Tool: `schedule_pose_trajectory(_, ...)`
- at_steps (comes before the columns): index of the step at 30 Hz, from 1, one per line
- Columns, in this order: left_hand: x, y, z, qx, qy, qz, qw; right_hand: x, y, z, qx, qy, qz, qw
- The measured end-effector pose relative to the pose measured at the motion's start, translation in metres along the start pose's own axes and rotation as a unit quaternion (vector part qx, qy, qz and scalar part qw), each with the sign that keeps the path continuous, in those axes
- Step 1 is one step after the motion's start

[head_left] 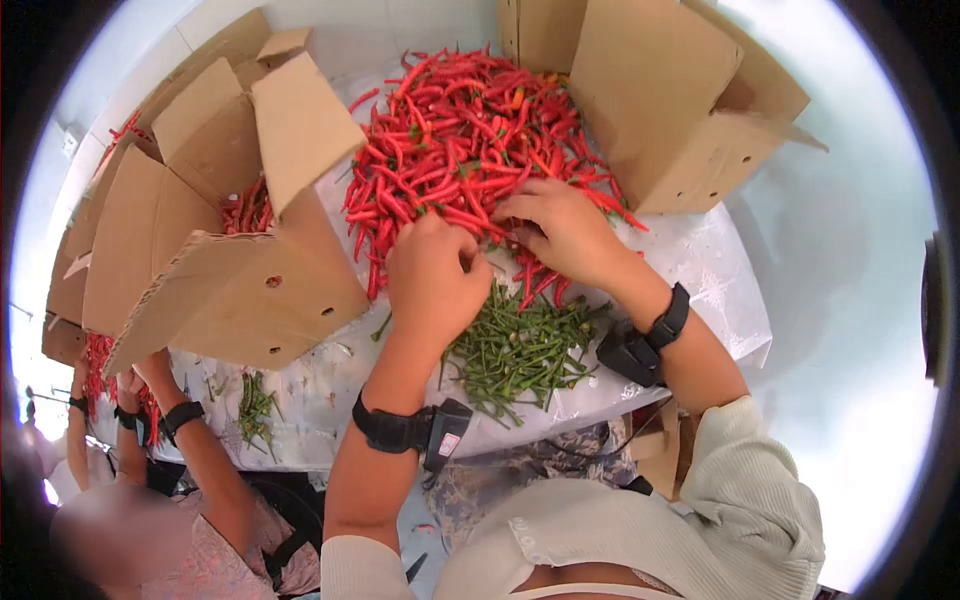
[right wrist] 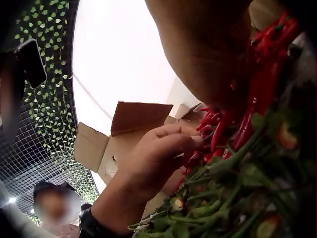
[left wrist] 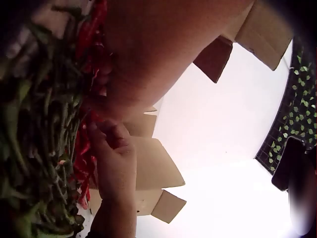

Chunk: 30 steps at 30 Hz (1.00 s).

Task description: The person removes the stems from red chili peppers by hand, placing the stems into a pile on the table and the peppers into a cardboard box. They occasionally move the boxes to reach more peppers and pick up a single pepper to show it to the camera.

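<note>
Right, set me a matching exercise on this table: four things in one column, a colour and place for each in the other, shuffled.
Things:
1. chillies
2. loose stems
3. box with round holes
4. cloth

Colour and place:
a. white, spread beneath both heaps
b. brown, at the left
c. red, heaped in the middle
d. green, heaped at the near edge

Pairs: 1-c, 2-d, 3-b, 4-a.
</note>
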<state>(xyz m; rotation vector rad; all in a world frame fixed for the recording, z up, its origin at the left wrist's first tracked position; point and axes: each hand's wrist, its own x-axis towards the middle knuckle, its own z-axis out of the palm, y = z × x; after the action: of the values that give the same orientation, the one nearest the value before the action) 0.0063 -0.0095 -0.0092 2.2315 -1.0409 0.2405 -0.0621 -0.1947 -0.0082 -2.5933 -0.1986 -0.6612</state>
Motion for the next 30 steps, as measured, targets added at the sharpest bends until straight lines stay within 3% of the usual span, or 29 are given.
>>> schedule_pose_trajectory(7, 0.009, 0.005, -0.008, -0.307, 0.012, -0.054, 0.950, -0.006, -0.009, -0.017, 0.115, 0.054, -0.063, 0.990)
schedule_pose_trajectory(12, 0.009, -0.002, 0.001, -0.453, 0.028, -0.111, 0.884, -0.008, -0.010, -0.016, 0.166, 0.082, -0.035, 0.982)
schedule_pose_trajectory(19, 0.007, 0.001, -0.002, -0.367, 0.000, -0.003, 0.930, -0.011, -0.026, -0.017, 0.330, 0.057, 0.074, 0.939)
schedule_pose_trajectory(21, 0.008, 0.003, -0.005, -0.381, -0.011, -0.004, 0.924, -0.014, -0.024, -0.015, 0.329, 0.059, 0.068, 0.940)
schedule_pose_trajectory(24, 0.009, 0.000, -0.008, -0.300, 0.004, 0.070, 0.951, -0.013, -0.023, -0.015, 0.325, 0.039, 0.057, 0.943)
schedule_pose_trajectory(28, 0.008, 0.002, -0.009, -0.361, -0.037, 0.027, 0.932, -0.012, -0.019, -0.025, 0.347, -0.063, 0.093, 0.931)
schedule_pose_trajectory(30, 0.008, 0.000, -0.006, -0.397, -0.047, 0.022, 0.916, -0.014, -0.019, -0.021, 0.393, -0.048, 0.091, 0.914)
